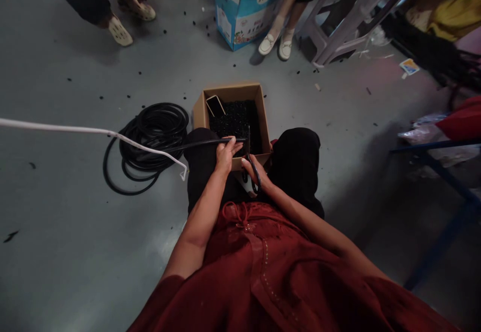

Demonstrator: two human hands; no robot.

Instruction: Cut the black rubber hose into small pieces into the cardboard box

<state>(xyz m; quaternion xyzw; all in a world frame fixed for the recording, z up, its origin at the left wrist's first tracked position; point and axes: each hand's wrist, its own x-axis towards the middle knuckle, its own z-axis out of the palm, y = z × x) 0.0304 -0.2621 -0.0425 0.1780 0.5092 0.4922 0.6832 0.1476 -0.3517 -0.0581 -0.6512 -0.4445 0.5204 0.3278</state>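
Observation:
A ribbed black hose (203, 143) runs from a loose coil (165, 121) on the floor across my left knee. Close to its end, my left hand (225, 155) grips it between thumb and fingers. My right hand (259, 171) is closed around the black handles of a pair of scissors (256, 174). The scissor blades point away from me, right at the hose's end. Below both hands stands an open cardboard box (233, 90) holding many small black pieces. A dark phone-like rectangle with a pale edge (215, 106) lies on those pieces at the box's left.
A white cord (93, 131) hangs across the left side. Ahead are a blue carton (244, 21), a grey plastic stool (338, 26) and two other people's feet. A blue metal frame (447, 171) stands at right. Small black bits dot the floor (150, 61).

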